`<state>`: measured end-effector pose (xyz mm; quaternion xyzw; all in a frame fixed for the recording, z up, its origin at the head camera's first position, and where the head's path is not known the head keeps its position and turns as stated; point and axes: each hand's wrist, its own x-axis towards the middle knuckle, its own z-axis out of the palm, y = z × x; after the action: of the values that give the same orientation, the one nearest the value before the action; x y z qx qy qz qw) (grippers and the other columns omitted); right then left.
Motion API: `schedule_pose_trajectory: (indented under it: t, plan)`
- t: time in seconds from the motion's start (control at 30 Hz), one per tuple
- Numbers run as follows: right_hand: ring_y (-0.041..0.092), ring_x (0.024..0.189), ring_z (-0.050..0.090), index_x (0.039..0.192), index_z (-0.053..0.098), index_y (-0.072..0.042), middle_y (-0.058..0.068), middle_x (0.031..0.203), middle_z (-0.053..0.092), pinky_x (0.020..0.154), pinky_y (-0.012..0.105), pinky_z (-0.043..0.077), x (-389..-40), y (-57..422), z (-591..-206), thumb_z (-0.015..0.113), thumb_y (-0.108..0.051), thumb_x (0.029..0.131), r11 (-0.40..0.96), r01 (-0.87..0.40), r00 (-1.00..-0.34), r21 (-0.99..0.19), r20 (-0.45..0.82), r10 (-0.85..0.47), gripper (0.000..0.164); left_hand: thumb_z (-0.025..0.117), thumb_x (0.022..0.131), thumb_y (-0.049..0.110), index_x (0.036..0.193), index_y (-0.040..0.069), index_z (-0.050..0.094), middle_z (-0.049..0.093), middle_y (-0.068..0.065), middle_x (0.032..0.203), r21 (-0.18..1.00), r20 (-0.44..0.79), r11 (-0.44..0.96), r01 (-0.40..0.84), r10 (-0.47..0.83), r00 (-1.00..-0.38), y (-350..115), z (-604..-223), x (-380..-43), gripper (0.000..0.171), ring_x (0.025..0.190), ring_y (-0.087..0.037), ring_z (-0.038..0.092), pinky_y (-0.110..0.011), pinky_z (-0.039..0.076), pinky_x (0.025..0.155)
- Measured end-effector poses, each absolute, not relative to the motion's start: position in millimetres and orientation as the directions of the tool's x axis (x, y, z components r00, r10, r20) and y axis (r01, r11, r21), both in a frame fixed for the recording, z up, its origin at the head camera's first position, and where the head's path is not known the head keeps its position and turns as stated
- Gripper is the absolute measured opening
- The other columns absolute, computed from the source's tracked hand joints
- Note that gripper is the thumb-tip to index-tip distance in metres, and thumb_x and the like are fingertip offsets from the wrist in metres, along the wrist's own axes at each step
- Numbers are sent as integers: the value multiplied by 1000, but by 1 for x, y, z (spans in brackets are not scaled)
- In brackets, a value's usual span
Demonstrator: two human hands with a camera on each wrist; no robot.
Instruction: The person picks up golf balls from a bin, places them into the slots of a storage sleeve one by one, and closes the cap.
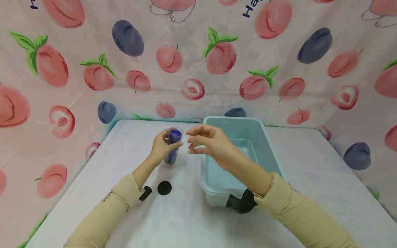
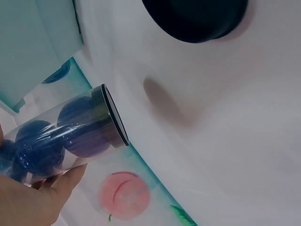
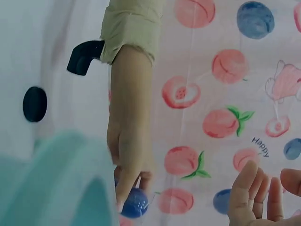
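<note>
My left hand [image 1: 163, 146] grips a clear tube [image 1: 170, 158] and holds it upright above the table. Blue balls [image 2: 40, 146] are stacked inside it, the top one [image 1: 175, 135] just under the uncovered rim. In the left wrist view a dark-edged base closes the tube's lower end. My right hand [image 1: 214, 143] hovers just right of the tube's mouth, fingers loosely bent and apart, with nothing between them. On the table, in front of the tube, lies a round black lid [image 1: 164, 188].
A light blue plastic bin [image 1: 214, 198] stands on the white table [image 1: 186, 224] under and beside my right forearm. Black wrist devices [image 1: 240, 204] sit at both cuffs. A fruit-print cloth [image 1: 198, 69] hangs behind the table and along its sides.
</note>
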<state>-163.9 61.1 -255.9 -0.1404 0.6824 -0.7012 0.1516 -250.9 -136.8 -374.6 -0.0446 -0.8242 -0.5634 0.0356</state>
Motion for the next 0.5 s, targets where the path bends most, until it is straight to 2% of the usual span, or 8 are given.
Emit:
schedule_pose_trajectory:
  t: [0.17,0.3,0.5]
  plan:
    - [13,73,60,105,58,5,-1,81,59,81,37,57,-152,50,-265,55,-3,92,-86,-60,-931,-994,87,-355,16,75,80,17,133,8,48,56,-22,126,915,112,385,119,42,-993,-140,-375,-248,60,117,-38,54,-52,42,100]
    - [11,72,59,102,57,10,3,84,59,77,32,57,-146,37,-279,56,-1,90,-141,-171,-927,-975,208,-314,16,76,78,8,130,6,51,58,-22,122,907,150,391,159,52,-987,-145,-375,-246,57,113,-37,56,-50,44,98]
    - [7,76,57,95,61,8,19,91,61,70,24,55,-138,11,-309,58,1,88,-62,-360,-881,-931,361,-305,10,72,78,0,127,4,53,61,-22,121,909,200,365,199,37,-979,-155,-376,-236,53,109,-33,60,-36,49,91]
